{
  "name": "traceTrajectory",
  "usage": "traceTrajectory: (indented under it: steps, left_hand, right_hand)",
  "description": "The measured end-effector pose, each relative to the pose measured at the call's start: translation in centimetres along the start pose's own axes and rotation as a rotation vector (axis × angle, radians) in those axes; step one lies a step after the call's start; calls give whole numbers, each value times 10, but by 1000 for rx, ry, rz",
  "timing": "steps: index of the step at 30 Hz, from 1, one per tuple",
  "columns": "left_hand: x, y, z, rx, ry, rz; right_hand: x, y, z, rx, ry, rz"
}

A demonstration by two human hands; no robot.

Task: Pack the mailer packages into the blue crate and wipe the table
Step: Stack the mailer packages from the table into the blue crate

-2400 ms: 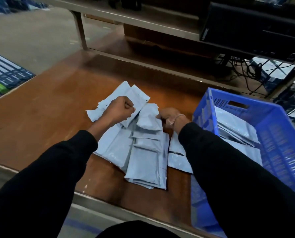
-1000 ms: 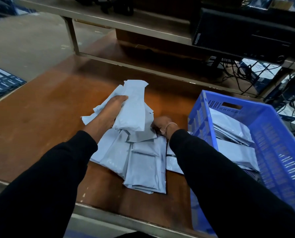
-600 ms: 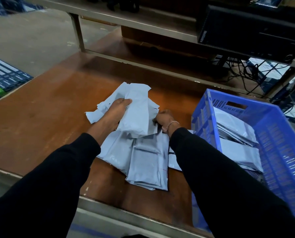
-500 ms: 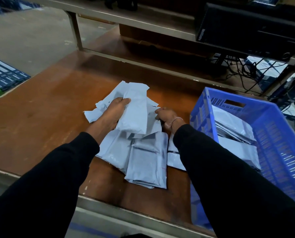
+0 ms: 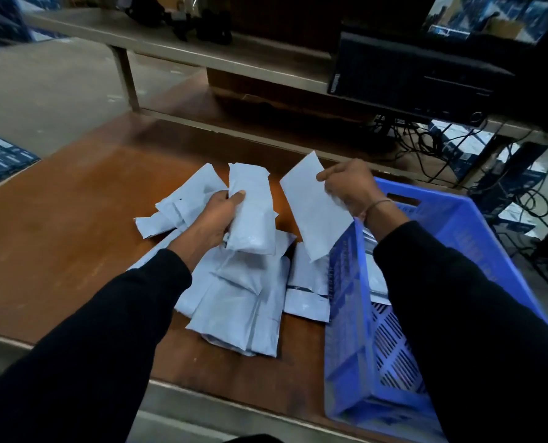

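Lifted clear of the pile since half a second ago, a flat mailer (image 5: 311,207) now hangs from the right hand (image 5: 351,188), pinched at its upper edge between thumb and fingertips. Its long axis runs steeply downward, lower end just beside the near-left wall of the blue crate (image 5: 346,282). The crate opening lies to the right of this mailer, directly under the right forearm, so the right hand is the nearer one for the drop. The left hand (image 5: 216,215) grips a padded mailer (image 5: 250,215) upright above the pile of mailers (image 5: 237,298) remaining on the wooden table (image 5: 58,235). Inside the crate, a few pale mailers are partly visible behind the sleeve; their count cannot be determined.
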State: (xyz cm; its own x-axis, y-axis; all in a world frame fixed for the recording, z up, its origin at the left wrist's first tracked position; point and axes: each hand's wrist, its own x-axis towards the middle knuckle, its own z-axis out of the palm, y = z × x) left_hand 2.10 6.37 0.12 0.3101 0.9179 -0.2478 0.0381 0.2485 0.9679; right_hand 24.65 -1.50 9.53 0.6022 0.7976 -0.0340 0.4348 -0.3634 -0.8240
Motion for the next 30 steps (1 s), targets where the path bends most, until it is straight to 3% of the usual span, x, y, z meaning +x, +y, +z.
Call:
traceTrajectory:
  steps: [3,5,12,16,22,30]
  left_hand:
    - [-3,3,23,-87,-43,14]
    - [-7,5,39,-187,-82,-7]
    - [-24,19,88,-365,-190,-11]
    - [-25,23,96,-130,-275,98]
    - [-27,53,108,227,-264,264]
    - [-50,108,169,868,-418,687]
  right_hand:
    - [-8,5,-23,366,-169,80]
    - [-9,12,-24,486,-244,165]
    - [-20,45,-26,470,-152,127]
    - [-25,52,-36,417,-120,97]
    - [-30,62,-66,434,-96,-2]
    - [-17,82,-136,-275,409,-588]
